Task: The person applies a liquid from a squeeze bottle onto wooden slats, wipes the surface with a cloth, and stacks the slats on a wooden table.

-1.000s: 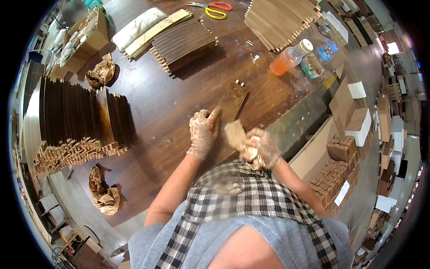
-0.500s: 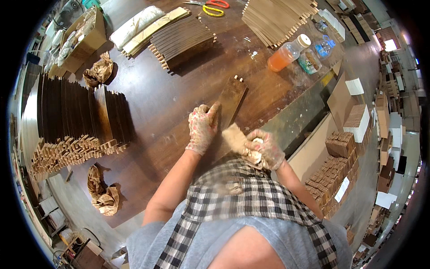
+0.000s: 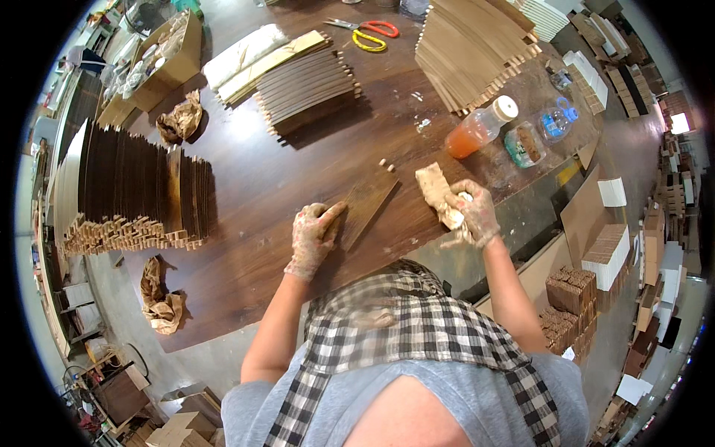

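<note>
A dark brown wooden slat (image 3: 370, 205) with two pale dowel ends at its far end lies at an angle on the table. My left hand (image 3: 313, 237), in a patterned glove, is closed around its near end, thumb along the top. To the right of the slat, my gloved right hand (image 3: 477, 212) is raised near the table's edge. Between its fingers it grips a folded tan sheet (image 3: 433, 188) together with a whitish crumpled wad (image 3: 451, 217). The sheet is apart from the slat; whether it is sandpaper or cloth I cannot tell.
Dark slats (image 3: 123, 179) are stacked at left, brown slats (image 3: 309, 91) at the back, lighter ones (image 3: 473, 48) at back right. Bottles (image 3: 477, 132) stand beyond my right hand. Scissors (image 3: 369, 36) and crumpled brown paper (image 3: 181, 119) lie on the table (image 3: 253, 201).
My right hand has moved away from beside the slat, outward to the right and forward, carrying the tan sheet. My left hand stays on the slat. The whole view has shifted slightly.
</note>
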Motion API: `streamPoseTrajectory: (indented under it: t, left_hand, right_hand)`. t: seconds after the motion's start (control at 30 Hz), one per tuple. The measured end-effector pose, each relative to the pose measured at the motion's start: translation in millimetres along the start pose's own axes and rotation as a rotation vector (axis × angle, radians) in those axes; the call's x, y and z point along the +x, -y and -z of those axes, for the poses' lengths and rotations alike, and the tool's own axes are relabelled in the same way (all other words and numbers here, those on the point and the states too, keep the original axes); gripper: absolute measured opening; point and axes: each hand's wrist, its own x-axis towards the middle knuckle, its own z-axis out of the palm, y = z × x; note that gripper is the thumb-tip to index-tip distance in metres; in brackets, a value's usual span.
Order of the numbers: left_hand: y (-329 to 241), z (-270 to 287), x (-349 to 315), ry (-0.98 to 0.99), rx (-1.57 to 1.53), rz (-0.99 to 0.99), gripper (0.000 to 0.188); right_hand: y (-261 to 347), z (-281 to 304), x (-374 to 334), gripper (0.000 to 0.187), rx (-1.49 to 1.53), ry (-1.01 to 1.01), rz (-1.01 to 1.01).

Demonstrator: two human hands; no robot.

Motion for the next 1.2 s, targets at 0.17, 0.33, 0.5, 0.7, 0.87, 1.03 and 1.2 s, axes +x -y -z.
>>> streamPoseTrajectory:
  t: [0.17,0.33,0.5,0.7,0.87,1.03,1.2]
  left_hand:
    - [-37,-1,6,0.051,0.092,0.198,0.062]
    - [-71,-24,19,0.157,0.305,0.296,0.092]
    - [-69,-29,23,0.118,0.252,0.365,0.088]
    - [-67,6,10,-0.127,0.239,0.449,0.078]
    - [-31,97,19,-0.384,0.44,0.338,0.073]
    - [22,197,20,-0.46,0.756,0.496,0.066]
    - [59,207,26,-0.415,0.957,0.436,0.062]
  right_hand:
    - [-2,94,-19,0.008,0.427,0.007,0.122]
    - [45,172,13,0.013,0.404,-0.262,0.365]
    - [26,222,48,0.033,0.047,-0.366,0.464]
    - [5,126,8,0.022,0.306,-0.455,0.234]
    - [1,29,4,0.015,0.264,0.047,0.14]
    - [13,-30,6,0.01,0.02,0.125,0.164]
    - [14,-58,16,0.012,-0.156,0.122,0.29]
